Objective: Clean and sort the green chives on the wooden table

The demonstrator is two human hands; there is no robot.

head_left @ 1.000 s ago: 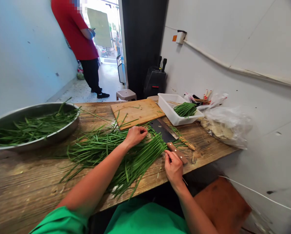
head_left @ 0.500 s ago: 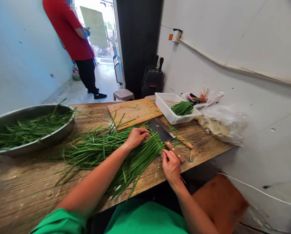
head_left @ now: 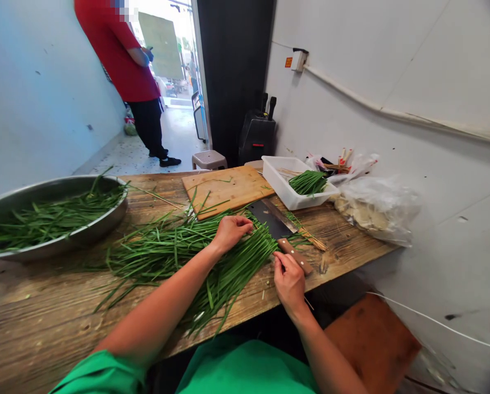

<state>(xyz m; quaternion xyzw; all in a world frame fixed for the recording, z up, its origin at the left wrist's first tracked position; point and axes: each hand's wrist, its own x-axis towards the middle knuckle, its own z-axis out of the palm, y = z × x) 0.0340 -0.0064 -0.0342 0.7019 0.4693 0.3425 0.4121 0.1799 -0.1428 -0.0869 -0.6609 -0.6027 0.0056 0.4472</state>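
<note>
A big spread of garlic chives (head_left: 228, 273) lies across the wooden table, cut ends pointing right. My left hand (head_left: 232, 232) rests over the upper part of the pile, thumb and fingers pinched together; what is between them is too small to make out. Just right of the cut ends, my right hand (head_left: 289, 276) is closed round a thin bamboo skewer (head_left: 309, 303), whose end shows below the hand. Beside that hand lies a cleaver (head_left: 272, 219) with a wooden handle, and more bamboo skewers (head_left: 315, 239) lie past it.
A metal basin (head_left: 117, 210) of chives stands at left. Behind the pile are a cutting board (head_left: 224, 189) and a white plastic tray (head_left: 275, 178) holding a chive bundle. A plastic bag (head_left: 376, 210) sits by the wall. A person in red (head_left: 122, 60) stands near the doorway.
Both hands keep nearly the same place and pinched shape. The whole view has shifted very slightly; nothing on the table has visibly moved.
</note>
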